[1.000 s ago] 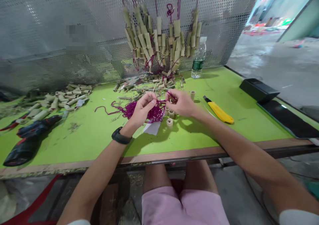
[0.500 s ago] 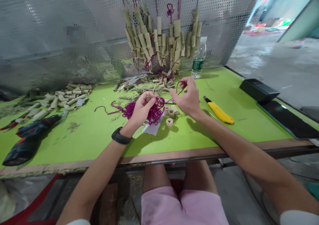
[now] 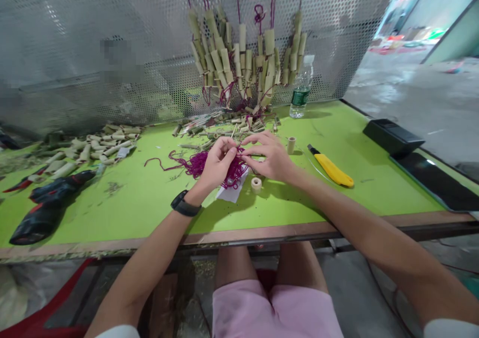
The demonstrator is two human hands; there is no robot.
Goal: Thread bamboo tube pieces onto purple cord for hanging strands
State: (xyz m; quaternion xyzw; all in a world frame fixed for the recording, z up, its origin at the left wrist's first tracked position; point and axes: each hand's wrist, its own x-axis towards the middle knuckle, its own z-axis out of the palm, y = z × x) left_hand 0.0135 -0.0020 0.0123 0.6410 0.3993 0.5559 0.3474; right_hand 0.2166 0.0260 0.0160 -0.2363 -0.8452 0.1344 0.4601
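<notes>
Over a tangled heap of purple cord (image 3: 197, 164), my left hand (image 3: 217, 163) is closed, its thumb and forefinger pinching a strand of the cord. My right hand (image 3: 271, 157) meets it from the right, with its thumb and fingertips closed on the cord close to the left fingertips. The exact spot between the fingers is partly hidden. Just below the right hand, a short bamboo ring (image 3: 256, 185) stands on the green tabletop. A white piece of paper (image 3: 232, 193) lies partly under the cord. Beyond the right hand stands a small bamboo tube (image 3: 291, 145).
Bamboo strings (image 3: 224, 61) hang on the perforated metal panel (image 3: 149, 54). To the left lie a power drill (image 3: 48, 198) and a pile of bamboo pieces (image 3: 108, 141). On the right are a yellow utility knife (image 3: 333, 169), a plastic bottle (image 3: 300, 91), a black box (image 3: 392, 136) and a phone (image 3: 437, 181).
My right hand has moved left and slightly down, bringing its fingertips from a raised cord loop to my left fingertips. My left hand stays nearly in place over the cord heap.
</notes>
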